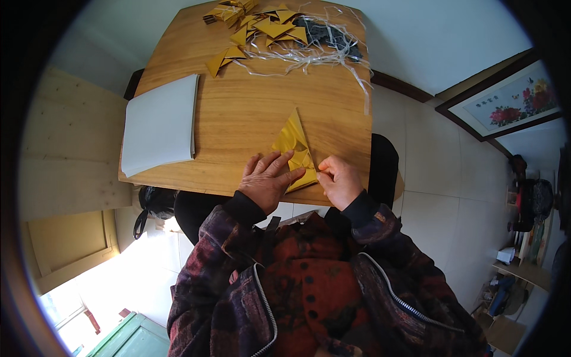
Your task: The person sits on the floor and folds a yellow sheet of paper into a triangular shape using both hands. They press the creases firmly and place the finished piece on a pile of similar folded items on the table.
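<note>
A shiny gold sheet of paper [291,135], folded to a long triangle with its point away from me, lies near the front edge of the wooden table [238,113]. My left hand [269,177] rests flat across the left part of the paper, fingers stretched out and palm down. At the paper's right edge, my right hand [340,180] is closed, thumb and index finger pinching that edge. The other fingers of the right hand are curled under and partly hidden.
A stack of white paper [160,125] lies on the table's left. Folded gold paper pieces [273,28] are heaped at the far end, beside tangled clear plastic strips [309,56] and a dark grey bundle [327,34]. A framed flower picture [505,101] leans at the right.
</note>
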{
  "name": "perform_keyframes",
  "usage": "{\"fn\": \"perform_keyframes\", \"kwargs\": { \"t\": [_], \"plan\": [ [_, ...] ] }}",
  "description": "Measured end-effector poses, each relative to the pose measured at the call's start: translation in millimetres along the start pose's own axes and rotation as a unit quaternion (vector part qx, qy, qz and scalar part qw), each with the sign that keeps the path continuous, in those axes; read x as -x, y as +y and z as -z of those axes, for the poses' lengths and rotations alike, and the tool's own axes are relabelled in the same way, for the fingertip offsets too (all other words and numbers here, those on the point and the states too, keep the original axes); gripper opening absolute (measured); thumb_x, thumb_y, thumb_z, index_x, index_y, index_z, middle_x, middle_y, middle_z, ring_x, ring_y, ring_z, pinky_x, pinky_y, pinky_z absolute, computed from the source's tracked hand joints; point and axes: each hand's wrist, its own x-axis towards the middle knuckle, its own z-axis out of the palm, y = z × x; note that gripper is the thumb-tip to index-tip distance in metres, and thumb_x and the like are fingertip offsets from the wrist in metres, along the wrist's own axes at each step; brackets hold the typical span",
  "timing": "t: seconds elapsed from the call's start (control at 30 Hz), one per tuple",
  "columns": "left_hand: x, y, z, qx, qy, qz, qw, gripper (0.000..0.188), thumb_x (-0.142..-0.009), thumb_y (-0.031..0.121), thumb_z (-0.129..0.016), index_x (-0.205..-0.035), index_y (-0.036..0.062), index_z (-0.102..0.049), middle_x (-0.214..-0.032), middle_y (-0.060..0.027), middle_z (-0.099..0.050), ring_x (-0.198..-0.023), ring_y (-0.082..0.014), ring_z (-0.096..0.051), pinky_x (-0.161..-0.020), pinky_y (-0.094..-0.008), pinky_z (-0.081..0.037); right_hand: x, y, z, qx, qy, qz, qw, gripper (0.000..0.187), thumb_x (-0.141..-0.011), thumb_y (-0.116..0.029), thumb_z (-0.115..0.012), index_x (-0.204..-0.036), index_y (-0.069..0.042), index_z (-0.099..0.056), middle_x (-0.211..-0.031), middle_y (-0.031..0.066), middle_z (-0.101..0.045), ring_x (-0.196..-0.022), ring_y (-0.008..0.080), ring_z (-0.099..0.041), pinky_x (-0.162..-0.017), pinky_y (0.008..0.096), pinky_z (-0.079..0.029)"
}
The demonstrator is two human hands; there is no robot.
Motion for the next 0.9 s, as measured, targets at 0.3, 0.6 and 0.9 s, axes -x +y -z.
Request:
{"fn": "perform_keyframes", "kwargs": {
  "t": [0.3, 0.6, 0.9],
  "plan": [
    [1, 1, -2, -0.003, 0.021, -0.001, 1.000, 0.037, -0.094, 0.022, -0.056, -0.130, 0.0306, -0.059, -0.150, -0.0031, -0.040, -0.137, -0.0275, -0.038, -0.112, -0.0517, -0.026, 10, -14, -6, 0.170, 0.025, 0.086, 0.981, 0.017, -0.082, -0.009, -0.068, -0.094, -0.006, -0.056, -0.087, 0.0172, -0.063, -0.081, 0.0385, -0.063, -0.070, 0.0449, -0.051],
    [2, -3, -6, 0.014, 0.025, 0.003, 1.000, 0.036, -0.093, 0.023, -0.058, -0.129, 0.0267, -0.060, -0.150, -0.0037, -0.040, -0.137, -0.0279, -0.038, -0.112, -0.0519, -0.026, 34, -8, -11, 0.292, -0.106, 0.230, 0.922, 0.095, -0.070, -0.030, -0.082, -0.147, -0.002, -0.034, -0.156, 0.0144, -0.027, -0.146, 0.0314, -0.024, -0.115, 0.0506, -0.027],
    [2, -2, -7, 0.024, 0.036, 0.004, 0.999, 0.040, -0.093, 0.022, -0.059, -0.132, 0.0300, -0.058, -0.150, -0.0026, -0.041, -0.136, -0.0268, -0.038, -0.112, -0.0527, -0.027, 40, 3, -14, 0.341, -0.090, 0.251, 0.901, 0.095, -0.067, -0.032, -0.083, -0.147, -0.007, -0.038, -0.157, 0.0147, -0.026, -0.146, 0.0324, -0.024, -0.114, 0.0497, -0.027]
  ]
}}
